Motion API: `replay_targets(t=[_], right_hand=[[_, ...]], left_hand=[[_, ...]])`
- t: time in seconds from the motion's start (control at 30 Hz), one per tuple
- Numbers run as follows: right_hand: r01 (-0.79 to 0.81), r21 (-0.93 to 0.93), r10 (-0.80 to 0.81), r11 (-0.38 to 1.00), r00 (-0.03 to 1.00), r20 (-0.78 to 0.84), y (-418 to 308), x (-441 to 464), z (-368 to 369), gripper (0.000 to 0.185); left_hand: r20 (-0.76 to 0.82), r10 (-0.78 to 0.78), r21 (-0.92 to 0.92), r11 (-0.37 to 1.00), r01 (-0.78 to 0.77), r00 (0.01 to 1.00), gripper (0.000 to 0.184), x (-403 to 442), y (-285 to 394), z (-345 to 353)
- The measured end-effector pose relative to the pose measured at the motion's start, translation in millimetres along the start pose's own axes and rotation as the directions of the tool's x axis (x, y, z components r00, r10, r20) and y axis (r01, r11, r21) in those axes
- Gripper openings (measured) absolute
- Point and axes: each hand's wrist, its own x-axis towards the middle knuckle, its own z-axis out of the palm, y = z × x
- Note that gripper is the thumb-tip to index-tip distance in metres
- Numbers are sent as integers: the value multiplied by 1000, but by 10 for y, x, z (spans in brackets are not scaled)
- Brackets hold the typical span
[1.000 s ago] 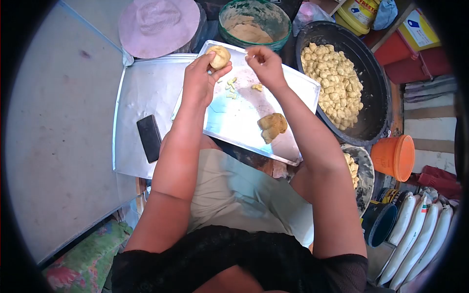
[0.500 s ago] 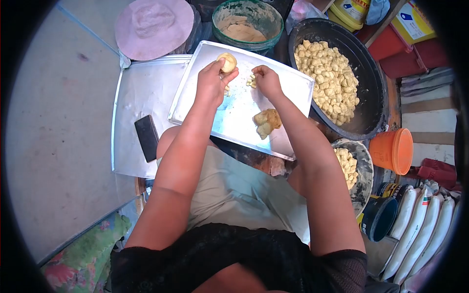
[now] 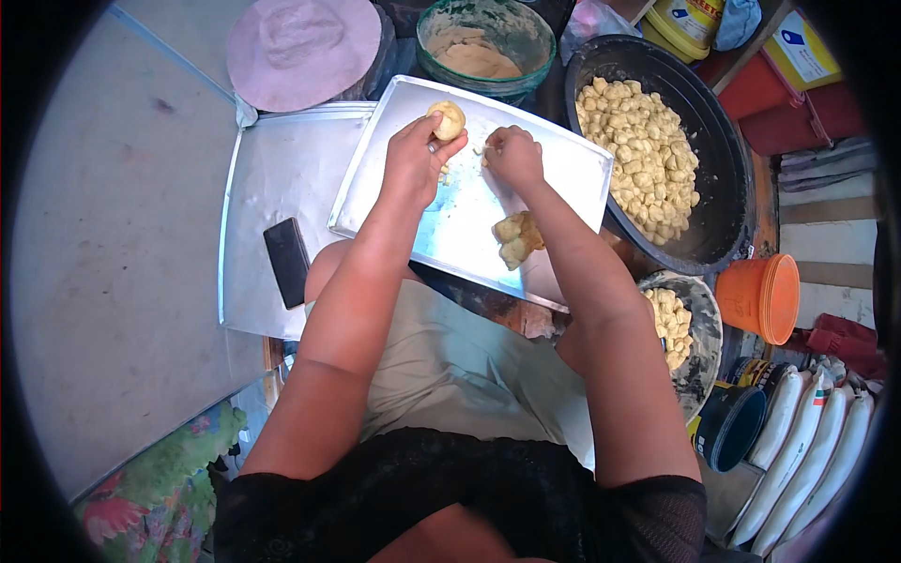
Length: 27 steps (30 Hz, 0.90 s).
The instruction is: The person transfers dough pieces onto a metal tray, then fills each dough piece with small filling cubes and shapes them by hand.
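Note:
My left hand (image 3: 415,161) grips a round, pale yellow dough ball (image 3: 448,119) above the far side of a shallow metal tray (image 3: 572,178). Fingers curled together, my right hand (image 3: 515,159) is low over the tray, just right of the ball. A few small pale bits (image 3: 478,150) show at its fingertips; what lies inside its fingers is hidden. More crumbs lie on the tray beneath my left hand. A larger, lumpy yellow-brown dough piece (image 3: 516,240) rests nearer me, partly behind my right forearm.
To the right stands a black basin (image 3: 718,202) heaped with dough pieces, with a smaller bowl (image 3: 706,328) of them below. Behind the tray is a green-rimmed tub (image 3: 540,47) of brown powder. A phone (image 3: 286,263) lies on another metal sheet (image 3: 246,197) at left.
My right hand has closed over the small bits on the tray, and fewer of them show now. My left hand still holds the dough ball. The whole view has shifted slightly.

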Motion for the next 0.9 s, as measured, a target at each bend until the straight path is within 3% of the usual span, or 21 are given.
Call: replay_targets(t=[0.07,0.13,0.17,0.27,0.37,0.4,0.5,0.6,0.7,0.8,0.9], right_hand=[[-83,434,81,897,996,24,44,141,28,13],[-93,752,59,653,996,72,-201,214,-224,11],[-101,866,42,489,995,92,-371,247,-391,11],[-113,944,-161,309,972,169,-799,164,-745,13],[66,769,-228,636,968,106,-782,163,-646,20],[219,596,-265,773,964,-10,-807,151,-700,28],[175,730,-225,661,974,-30,-894,98,-736,33],[359,568,-420,741,907,-27,-987,27,-982,34],[359,508,-410,783,912,-13,-989,25,-1042,34],[388,448,-397,805,914,-78,-1046,-1,-1044,32],[351,362,-329,864,936,-121,-1079,-4,-1029,28]], left_hand=[[5,11,-15,1000,-10,1000,29,18,-19,-26],[-3,15,-12,1000,-15,1000,29,30,-21,-23],[-13,13,-1,1000,-13,1000,30,30,-18,-15],[30,19,13,1000,-20,999,31,12,4,1],[74,38,57,997,-43,997,32,-76,61,79],[82,46,79,996,-52,996,33,-118,90,110],[123,105,282,950,-136,987,34,-217,157,154],[146,125,308,937,-165,981,34,-272,181,170],[185,77,238,964,-121,980,34,-240,180,136],[255,56,54,996,-72,965,34,-190,158,101],[243,82,147,982,-120,967,35,-253,182,142]])
